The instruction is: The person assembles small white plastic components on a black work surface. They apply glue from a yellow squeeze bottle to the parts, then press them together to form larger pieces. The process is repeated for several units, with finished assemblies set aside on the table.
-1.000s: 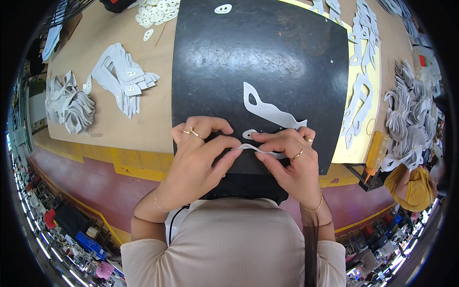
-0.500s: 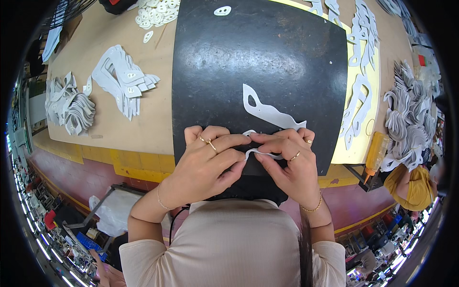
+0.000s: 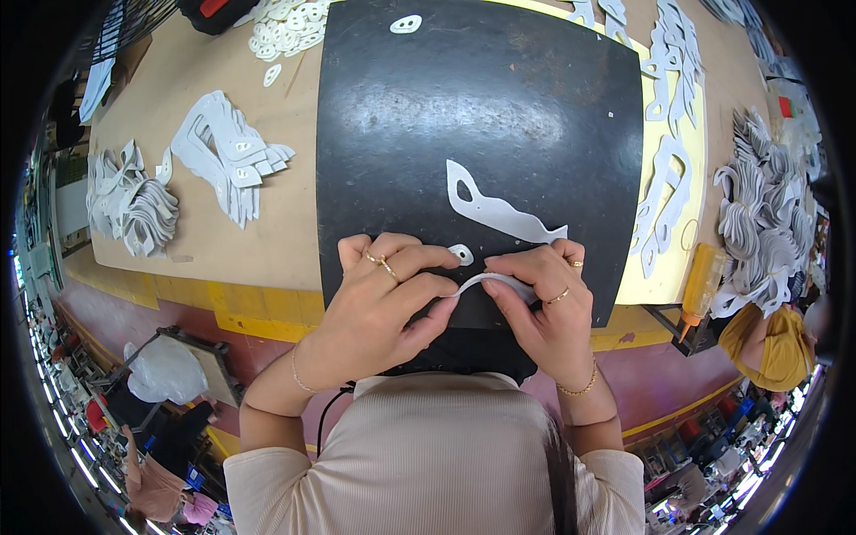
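Observation:
Over the near edge of the black mat (image 3: 481, 107), my hands face each other. A bent pale grey cut piece (image 3: 488, 277) runs between them, edge up. My left hand (image 3: 379, 294) pinches its left end between thumb and a finger, while the index fingertip touches a small white oval piece with holes (image 3: 462, 255) on the mat. My right hand (image 3: 553, 299) grips the other part between thumb and fingers, which hide some of it. Just beyond lies a flat grey cut piece (image 3: 504, 214) with an eye-shaped opening and a wavy edge.
Another white oval piece (image 3: 406, 24) lies at the mat's far edge, near a heap of similar ones (image 3: 287, 28). Grey piece stacks (image 3: 218, 152) stand left. More pieces (image 3: 664, 201) rest on a yellow sheet at right, beside an orange bottle (image 3: 703, 285) and a large grey pile (image 3: 758, 214).
My right fingertips have drawn slightly right, away from the left ones, uncovering the small oval piece under my left index finger. The grey piece between my hands now shows a longer, smoother curve.

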`<state>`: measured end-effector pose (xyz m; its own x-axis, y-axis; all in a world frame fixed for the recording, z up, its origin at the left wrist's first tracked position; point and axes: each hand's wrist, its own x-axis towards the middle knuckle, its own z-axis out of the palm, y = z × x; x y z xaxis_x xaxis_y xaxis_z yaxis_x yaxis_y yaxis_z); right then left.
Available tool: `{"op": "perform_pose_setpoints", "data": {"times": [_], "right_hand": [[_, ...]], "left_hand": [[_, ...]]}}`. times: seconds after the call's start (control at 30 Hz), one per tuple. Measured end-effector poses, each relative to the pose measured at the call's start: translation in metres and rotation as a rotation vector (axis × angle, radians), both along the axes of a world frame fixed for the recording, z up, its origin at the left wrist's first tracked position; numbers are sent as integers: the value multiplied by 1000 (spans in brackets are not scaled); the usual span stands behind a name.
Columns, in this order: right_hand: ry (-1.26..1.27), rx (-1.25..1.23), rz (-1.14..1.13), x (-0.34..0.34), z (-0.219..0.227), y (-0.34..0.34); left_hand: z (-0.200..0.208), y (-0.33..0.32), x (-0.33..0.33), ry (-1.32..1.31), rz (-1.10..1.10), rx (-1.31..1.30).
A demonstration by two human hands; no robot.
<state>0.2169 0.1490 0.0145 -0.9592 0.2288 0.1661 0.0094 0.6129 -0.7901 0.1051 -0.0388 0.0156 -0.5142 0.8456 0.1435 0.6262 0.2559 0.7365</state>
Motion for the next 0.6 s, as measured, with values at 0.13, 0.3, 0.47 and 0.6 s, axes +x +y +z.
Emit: {"op": "perform_pose_setpoints", "data": {"times": [0.13, 0.3, 0.47, 0.6], "right_hand": [[-26, 31, 17, 0, 2, 0], [4, -1, 84, 2, -3, 1], [6, 73, 132, 1, -1, 1], [-6, 97, 137, 0, -1, 0]], "left_hand": [[1, 1, 0, -6, -4, 10], [3, 0, 1, 7, -18, -6], [2, 1, 1, 27, -5, -3], [2, 0, 2, 26, 3, 0]]}}
